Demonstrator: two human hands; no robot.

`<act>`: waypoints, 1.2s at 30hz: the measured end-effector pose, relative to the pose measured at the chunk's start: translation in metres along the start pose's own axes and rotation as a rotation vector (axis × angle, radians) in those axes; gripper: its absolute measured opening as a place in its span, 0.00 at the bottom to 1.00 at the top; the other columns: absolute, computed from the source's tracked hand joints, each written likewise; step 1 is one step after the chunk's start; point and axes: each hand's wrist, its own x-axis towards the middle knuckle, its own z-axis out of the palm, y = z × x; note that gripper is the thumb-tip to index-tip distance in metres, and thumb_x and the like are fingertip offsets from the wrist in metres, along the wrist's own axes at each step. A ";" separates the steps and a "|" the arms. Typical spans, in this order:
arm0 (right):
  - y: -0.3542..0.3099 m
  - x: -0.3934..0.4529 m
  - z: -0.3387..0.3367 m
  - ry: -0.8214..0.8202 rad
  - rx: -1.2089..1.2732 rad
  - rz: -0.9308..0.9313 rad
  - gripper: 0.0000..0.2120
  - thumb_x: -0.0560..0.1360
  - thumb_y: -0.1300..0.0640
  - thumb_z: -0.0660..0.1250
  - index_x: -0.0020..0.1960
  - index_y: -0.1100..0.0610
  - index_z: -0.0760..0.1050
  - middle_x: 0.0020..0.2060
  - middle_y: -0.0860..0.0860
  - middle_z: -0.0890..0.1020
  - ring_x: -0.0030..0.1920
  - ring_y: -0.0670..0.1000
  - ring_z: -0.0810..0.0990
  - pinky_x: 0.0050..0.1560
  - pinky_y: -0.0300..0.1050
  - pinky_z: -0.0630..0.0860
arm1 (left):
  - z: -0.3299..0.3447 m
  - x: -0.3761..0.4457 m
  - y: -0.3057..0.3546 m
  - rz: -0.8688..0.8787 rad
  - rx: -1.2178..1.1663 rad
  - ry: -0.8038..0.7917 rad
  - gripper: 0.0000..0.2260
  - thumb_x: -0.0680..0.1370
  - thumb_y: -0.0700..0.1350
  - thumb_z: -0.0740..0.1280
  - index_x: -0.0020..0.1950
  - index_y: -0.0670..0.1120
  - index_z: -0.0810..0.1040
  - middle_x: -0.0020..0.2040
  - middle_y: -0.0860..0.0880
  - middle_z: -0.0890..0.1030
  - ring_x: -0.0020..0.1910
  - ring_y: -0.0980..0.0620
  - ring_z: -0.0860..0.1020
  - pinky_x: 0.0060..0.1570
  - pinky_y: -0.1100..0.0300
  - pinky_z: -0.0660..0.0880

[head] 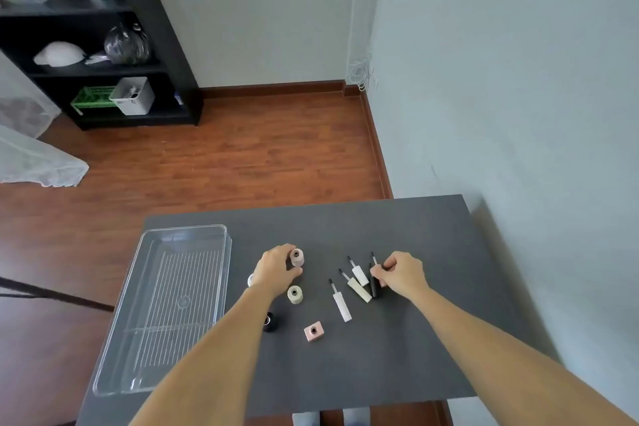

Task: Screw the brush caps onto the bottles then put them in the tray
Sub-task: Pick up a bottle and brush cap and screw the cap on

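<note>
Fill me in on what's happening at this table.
A person is matching brush caps to small open bottles. The left hand grips a pale pink bottle, while the right hand closes on a black brush cap in the row of loose caps. Three more bottles stand uncapped: cream, black and a square pink one. The clear tray to the left holds nothing yet.

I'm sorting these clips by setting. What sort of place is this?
Probably a room in a home, used as a small work corner: wood-plank floor with baseboard, a black shelving unit holding household odds and ends, and a dark grey table pushed against a plain wall, set with a clear tray and small bottles.
</note>
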 end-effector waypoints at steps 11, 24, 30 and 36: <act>0.000 0.008 0.002 0.007 -0.052 0.026 0.11 0.74 0.55 0.68 0.42 0.64 0.80 0.37 0.55 0.86 0.44 0.54 0.83 0.46 0.47 0.78 | 0.002 0.008 0.004 -0.042 -0.041 0.059 0.08 0.74 0.43 0.72 0.51 0.47 0.80 0.48 0.48 0.83 0.49 0.46 0.80 0.50 0.48 0.78; 0.004 0.003 -0.002 -0.007 -0.042 0.015 0.10 0.77 0.56 0.66 0.41 0.61 0.76 0.43 0.57 0.85 0.48 0.56 0.81 0.44 0.43 0.72 | -0.007 0.003 0.002 -0.051 -0.081 0.072 0.05 0.73 0.42 0.71 0.47 0.47 0.80 0.44 0.48 0.83 0.45 0.44 0.81 0.47 0.49 0.79; 0.002 -0.004 -0.004 0.007 -0.037 0.002 0.10 0.77 0.56 0.66 0.40 0.61 0.75 0.43 0.58 0.85 0.48 0.56 0.81 0.45 0.44 0.73 | -0.012 -0.004 0.001 -0.073 -0.038 0.075 0.06 0.72 0.40 0.71 0.48 0.46 0.80 0.45 0.47 0.82 0.43 0.44 0.79 0.44 0.52 0.77; 0.000 -0.007 -0.011 0.021 -0.032 -0.018 0.10 0.78 0.56 0.65 0.42 0.60 0.75 0.43 0.58 0.85 0.48 0.57 0.81 0.47 0.46 0.74 | -0.010 -0.004 -0.003 -0.092 0.028 0.057 0.07 0.73 0.39 0.70 0.49 0.47 0.81 0.45 0.47 0.82 0.42 0.45 0.78 0.42 0.54 0.76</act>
